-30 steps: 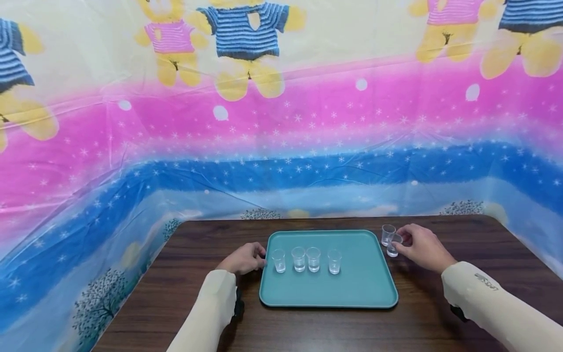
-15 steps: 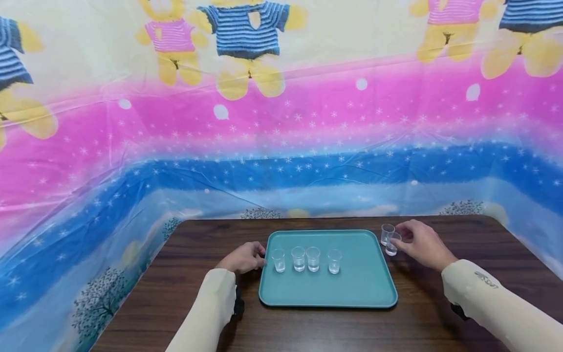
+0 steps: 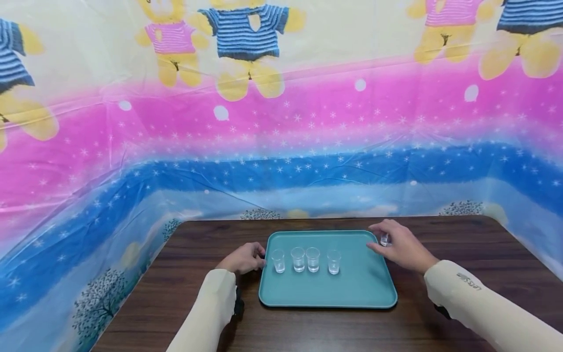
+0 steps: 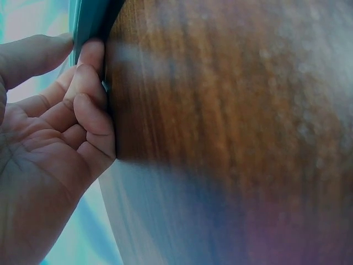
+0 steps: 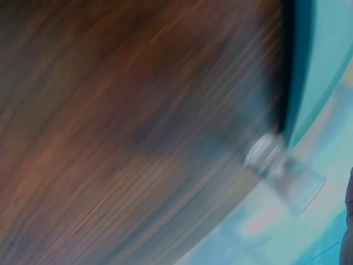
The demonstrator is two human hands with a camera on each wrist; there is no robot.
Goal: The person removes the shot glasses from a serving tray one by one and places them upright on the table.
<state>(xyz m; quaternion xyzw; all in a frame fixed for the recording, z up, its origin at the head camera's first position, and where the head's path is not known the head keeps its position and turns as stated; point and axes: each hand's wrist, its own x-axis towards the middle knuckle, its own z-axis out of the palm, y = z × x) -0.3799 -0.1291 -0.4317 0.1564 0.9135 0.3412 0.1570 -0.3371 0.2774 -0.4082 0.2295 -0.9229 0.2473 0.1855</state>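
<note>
My left hand (image 3: 241,258) holds the left rim of a teal tray (image 3: 330,298); in the left wrist view its thumb (image 4: 41,58) lies over the rim and its fingers curl against the side. Several clear shot glasses stand in a row on the tray, among them an end glass (image 3: 334,264). Over the tray's right edge, my right hand (image 3: 406,249) has thumb and fingers set about a glass width apart, around a clear shot glass that barely shows. Another shot glass (image 5: 276,165) stands on the table just outside the tray, partly behind that hand in the head view.
A dark wooden table (image 3: 316,332) carries the tray. Behind it hangs a printed cloth (image 3: 281,132) with bears and snowflakes. The right half of the tray is bare green surface.
My right hand has moved left from the two glasses beside the tray to above the tray's right edge. Only one glass shows there now. The left hand has stayed at the rim.
</note>
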